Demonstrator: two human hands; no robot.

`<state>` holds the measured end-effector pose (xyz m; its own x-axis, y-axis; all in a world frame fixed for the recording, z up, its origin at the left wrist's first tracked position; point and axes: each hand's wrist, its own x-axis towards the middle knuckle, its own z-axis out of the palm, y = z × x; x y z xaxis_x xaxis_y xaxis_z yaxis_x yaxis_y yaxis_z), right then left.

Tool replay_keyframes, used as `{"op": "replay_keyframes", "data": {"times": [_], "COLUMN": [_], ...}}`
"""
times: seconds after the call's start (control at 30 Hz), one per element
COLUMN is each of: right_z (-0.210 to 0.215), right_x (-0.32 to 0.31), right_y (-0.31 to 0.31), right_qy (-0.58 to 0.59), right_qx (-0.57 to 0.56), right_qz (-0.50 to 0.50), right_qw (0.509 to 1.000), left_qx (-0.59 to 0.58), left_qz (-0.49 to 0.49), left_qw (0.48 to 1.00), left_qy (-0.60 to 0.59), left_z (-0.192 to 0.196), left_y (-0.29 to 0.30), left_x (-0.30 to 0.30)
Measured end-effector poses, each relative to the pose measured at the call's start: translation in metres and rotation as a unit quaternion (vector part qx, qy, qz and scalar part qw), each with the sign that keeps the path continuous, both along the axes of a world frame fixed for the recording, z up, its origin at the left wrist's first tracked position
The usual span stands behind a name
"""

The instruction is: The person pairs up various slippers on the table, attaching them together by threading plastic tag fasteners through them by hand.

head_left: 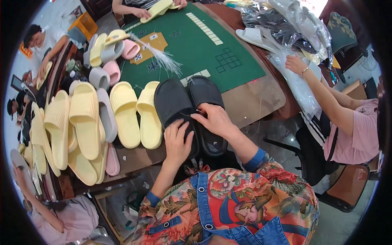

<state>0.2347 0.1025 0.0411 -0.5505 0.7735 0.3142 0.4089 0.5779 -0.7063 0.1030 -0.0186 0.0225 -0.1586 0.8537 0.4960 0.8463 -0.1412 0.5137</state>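
A pair of black slippers lies side by side at the table's near edge, toes pointing away from me: a left slipper (173,96) and a right slipper (206,90). My left hand (176,141) rests on the left slipper's footbed with fingers stretched and the thumb apart. Over the gap between the straps, my right hand (215,119) has its thumb and forefinger drawn together; a thin dark strand seems to be at the fingertips, too small to make out. Left of the black pair stands a pair of pale yellow slippers (130,116).
Yellow, grey and pink slippers (83,122) pile up on the left. A green mat (192,45) covers the table, with a white fibre bundle (163,59) on it. A co-worker's hand (296,64) holds clear plastic bags at right; others handle slippers at the far edge and left.
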Motion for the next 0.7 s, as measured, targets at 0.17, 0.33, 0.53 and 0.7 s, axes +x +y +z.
{"op": "replay_keyframes", "data": {"times": [0.17,0.33,0.53,0.7], "right_z": [0.003,-0.005,0.009,0.026], "right_x": [0.012,0.017,0.021,0.035], "right_y": [-0.003,-0.001,-0.003,-0.007], "right_qy": [-0.009,0.015,0.103,0.029], "right_qx": [-0.039,-0.021,-0.059,-0.041], "right_qz": [0.023,0.005,-0.01,0.021], "right_qw": [0.999,1.0,0.993,0.998], "left_qx": [0.005,0.01,0.034,0.127], "left_qz": [-0.022,-0.056,-0.063,0.008], "left_qw": [0.999,0.998,0.997,0.991], "left_qy": [0.049,0.023,0.031,-0.028], "left_z": [-0.003,-0.003,0.003,0.014], "left_y": [-0.011,-0.008,-0.005,-0.012], "left_x": [-0.003,-0.005,0.011,-0.013]}}
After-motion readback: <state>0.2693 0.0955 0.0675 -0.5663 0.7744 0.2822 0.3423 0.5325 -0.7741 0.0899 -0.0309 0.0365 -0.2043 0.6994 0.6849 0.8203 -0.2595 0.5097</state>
